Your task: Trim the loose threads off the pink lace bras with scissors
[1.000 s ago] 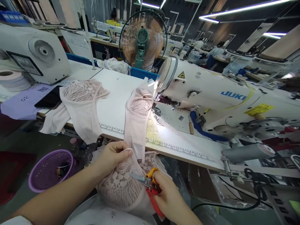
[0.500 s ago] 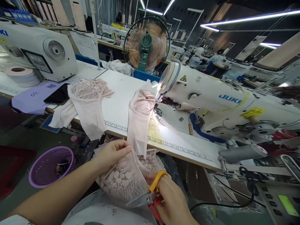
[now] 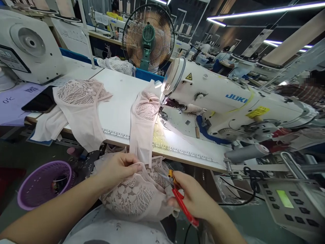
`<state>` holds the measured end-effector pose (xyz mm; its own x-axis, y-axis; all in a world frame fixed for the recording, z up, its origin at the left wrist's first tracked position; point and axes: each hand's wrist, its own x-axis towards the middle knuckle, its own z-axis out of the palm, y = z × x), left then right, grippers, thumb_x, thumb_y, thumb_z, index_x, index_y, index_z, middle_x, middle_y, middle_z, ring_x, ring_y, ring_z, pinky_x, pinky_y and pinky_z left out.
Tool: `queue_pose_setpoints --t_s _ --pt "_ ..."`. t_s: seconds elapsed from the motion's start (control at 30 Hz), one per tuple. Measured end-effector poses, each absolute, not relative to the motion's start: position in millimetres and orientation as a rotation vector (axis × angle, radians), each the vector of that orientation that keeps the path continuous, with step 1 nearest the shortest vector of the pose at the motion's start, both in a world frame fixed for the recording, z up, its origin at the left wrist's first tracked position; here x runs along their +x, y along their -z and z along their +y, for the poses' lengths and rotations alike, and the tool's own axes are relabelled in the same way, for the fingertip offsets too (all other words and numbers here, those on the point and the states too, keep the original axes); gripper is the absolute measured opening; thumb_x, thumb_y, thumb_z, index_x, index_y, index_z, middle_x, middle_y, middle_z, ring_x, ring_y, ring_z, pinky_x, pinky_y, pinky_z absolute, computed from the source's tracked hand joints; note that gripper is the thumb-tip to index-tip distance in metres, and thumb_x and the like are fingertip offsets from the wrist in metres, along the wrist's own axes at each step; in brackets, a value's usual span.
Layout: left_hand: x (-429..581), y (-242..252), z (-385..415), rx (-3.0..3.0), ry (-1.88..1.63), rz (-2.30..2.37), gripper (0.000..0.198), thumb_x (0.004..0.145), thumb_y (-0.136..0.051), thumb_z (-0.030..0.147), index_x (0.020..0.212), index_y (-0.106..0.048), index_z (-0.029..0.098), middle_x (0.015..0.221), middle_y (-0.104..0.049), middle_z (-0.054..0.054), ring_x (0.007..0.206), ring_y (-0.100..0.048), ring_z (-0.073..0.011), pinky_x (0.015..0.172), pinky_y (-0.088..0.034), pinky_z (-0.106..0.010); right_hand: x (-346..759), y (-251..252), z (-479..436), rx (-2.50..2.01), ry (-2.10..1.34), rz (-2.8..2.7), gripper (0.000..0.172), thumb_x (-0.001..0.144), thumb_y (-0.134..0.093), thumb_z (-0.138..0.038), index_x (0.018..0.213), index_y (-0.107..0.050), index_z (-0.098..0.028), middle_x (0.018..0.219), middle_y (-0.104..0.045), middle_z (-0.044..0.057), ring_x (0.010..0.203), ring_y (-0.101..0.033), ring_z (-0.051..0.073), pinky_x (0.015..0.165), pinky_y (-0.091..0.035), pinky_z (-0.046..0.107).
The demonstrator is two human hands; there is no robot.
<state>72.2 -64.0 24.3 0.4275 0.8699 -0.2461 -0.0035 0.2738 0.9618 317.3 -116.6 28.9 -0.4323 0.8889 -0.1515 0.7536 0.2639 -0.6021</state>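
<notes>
My left hand (image 3: 119,167) pinches the upper edge of a pale pink lace garment piece (image 3: 134,196) lying in my lap. My right hand (image 3: 195,196) grips red and yellow thread snips (image 3: 179,196), their tip against the lace near the table edge. A second pink lace piece (image 3: 143,122) hangs from under the needle of the white JUKI sewing machine (image 3: 228,105) down over the table's front edge, just above my hands.
A stack of lace pieces (image 3: 78,101) drapes over the white table (image 3: 119,101) at left, beside a black phone (image 3: 40,103). A purple basket (image 3: 42,183) sits on the floor at left. A fan (image 3: 148,37) stands behind; a control panel (image 3: 286,201) is at right.
My right hand has brought the snips up from low in my lap to the lace's right edge. My left hand keeps its pinch. The camera has shifted slightly right.
</notes>
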Motion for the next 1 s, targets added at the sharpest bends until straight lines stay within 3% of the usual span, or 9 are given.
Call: queue_pose_setpoints --t_s 0.13,0.47,1.0 --pt "76 -30 -62 1.340 -0.649 0.934 0.020 0.072 -0.062 0.027 0.057 -0.059 0.013 0.061 -0.049 0.001 0.054 -0.042 -0.0098 0.050 -0.031 -0.023 323 -44 -96 -1.549 -0.771 -2.541 0.041 0.074 -0.059 -0.052 0.066 -0.032 -0.022 0.065 -0.042 -0.003 0.057 -0.035 0.013 0.052 -0.026 0.024" --pt "79 -33 -54 1.502 -0.503 0.900 0.019 0.075 -0.056 0.025 0.059 -0.055 0.014 0.065 -0.047 0.001 0.057 -0.044 -0.0111 0.053 -0.033 -0.025 320 -51 -81 -1.543 -0.791 -2.628 0.056 0.068 -0.057 -0.073 0.065 -0.037 -0.021 0.063 -0.044 -0.002 0.055 -0.034 0.012 0.051 -0.023 0.023" --pt "82 -30 -47 1.287 -0.442 0.845 0.020 0.072 -0.061 0.026 0.059 -0.055 0.013 0.061 -0.043 0.003 0.051 -0.038 -0.0081 0.049 -0.026 -0.023 322 -48 -82 -1.553 -0.833 -2.567 0.050 0.075 -0.054 -0.063 0.061 -0.033 -0.021 0.057 -0.041 -0.004 0.050 -0.028 0.011 0.049 -0.020 0.022"
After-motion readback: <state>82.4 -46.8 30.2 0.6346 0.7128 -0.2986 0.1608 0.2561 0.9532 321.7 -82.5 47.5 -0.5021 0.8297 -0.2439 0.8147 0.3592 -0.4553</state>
